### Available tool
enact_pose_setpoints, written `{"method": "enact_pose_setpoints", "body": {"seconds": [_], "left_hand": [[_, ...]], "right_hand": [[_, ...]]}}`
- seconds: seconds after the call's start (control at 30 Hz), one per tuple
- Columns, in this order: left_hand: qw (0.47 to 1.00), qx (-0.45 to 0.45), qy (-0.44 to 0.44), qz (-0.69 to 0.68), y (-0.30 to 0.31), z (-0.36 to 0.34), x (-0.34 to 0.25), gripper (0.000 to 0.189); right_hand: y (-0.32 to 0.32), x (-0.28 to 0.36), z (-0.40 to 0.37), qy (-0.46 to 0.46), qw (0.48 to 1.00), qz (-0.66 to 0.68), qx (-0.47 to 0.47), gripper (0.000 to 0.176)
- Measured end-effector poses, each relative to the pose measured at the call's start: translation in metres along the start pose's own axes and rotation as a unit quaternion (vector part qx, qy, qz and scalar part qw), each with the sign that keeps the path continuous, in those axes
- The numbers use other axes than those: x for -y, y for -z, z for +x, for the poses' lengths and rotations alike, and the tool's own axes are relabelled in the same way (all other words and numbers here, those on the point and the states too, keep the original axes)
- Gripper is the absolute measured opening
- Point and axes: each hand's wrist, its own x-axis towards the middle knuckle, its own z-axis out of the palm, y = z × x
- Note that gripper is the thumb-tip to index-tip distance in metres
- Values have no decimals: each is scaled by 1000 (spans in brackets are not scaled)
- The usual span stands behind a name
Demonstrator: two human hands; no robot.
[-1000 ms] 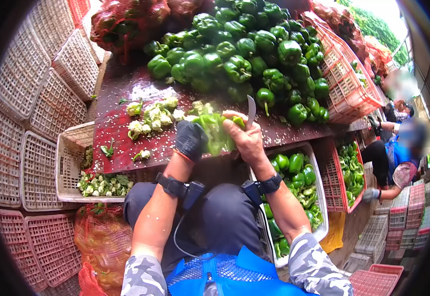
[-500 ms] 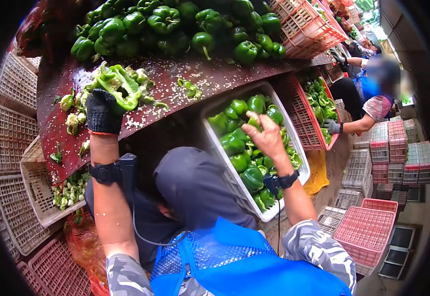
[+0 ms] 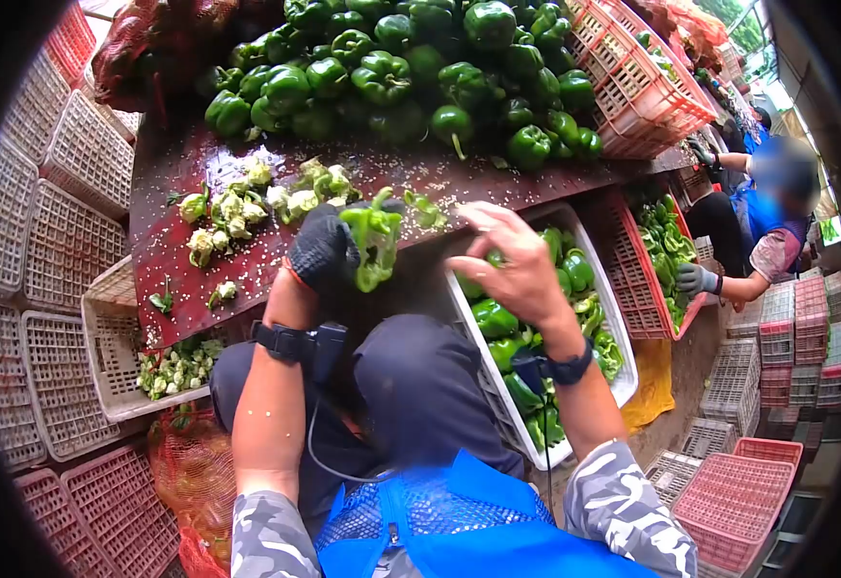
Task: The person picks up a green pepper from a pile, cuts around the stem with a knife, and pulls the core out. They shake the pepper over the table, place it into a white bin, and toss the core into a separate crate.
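My left hand (image 3: 324,252), in a dark knitted glove, is closed around a cut-open green bell pepper (image 3: 375,241) just off the table's front edge. My right hand (image 3: 515,262) is bare, with thumb and fingers apart and nothing visible between them. It hovers above the near end of a white crate (image 3: 557,454) that holds green pepper pieces (image 3: 521,390). Pale pepper cores (image 3: 239,210) and scattered seeds lie on the dark red tabletop (image 3: 174,279), left of and behind my gloved hand.
Whole green peppers (image 3: 382,77) are heaped at the back of the table beside a pink crate (image 3: 632,87). A beige crate (image 3: 112,332) with cores stands at left. On the right, a co-worker's gloved hand (image 3: 698,279) touches a red crate (image 3: 637,279) of peppers. Stacked crates line both sides.
My left hand has lifted the cut pepper off the tabletop and brought it right, towards my right hand. My right hand has moved slightly towards it, its fingers spread. The view has shifted a little.
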Motion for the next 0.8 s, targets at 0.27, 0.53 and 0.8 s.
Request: {"method": "enact_pose_setpoints", "body": {"seconds": [0.27, 0.53, 0.8], "left_hand": [[990, 20, -32, 137, -5, -25, 12, 37], [964, -41, -79, 252, -3, -32, 17, 11], [962, -40, -58, 262, -21, -41, 54, 23]], "right_hand": [[-52, 29, 62, 89, 987, -74, 115, 69], [-71, 24, 79, 127, 986, -10, 105, 51], [-80, 31, 88, 125, 991, 32, 45, 41]]}}
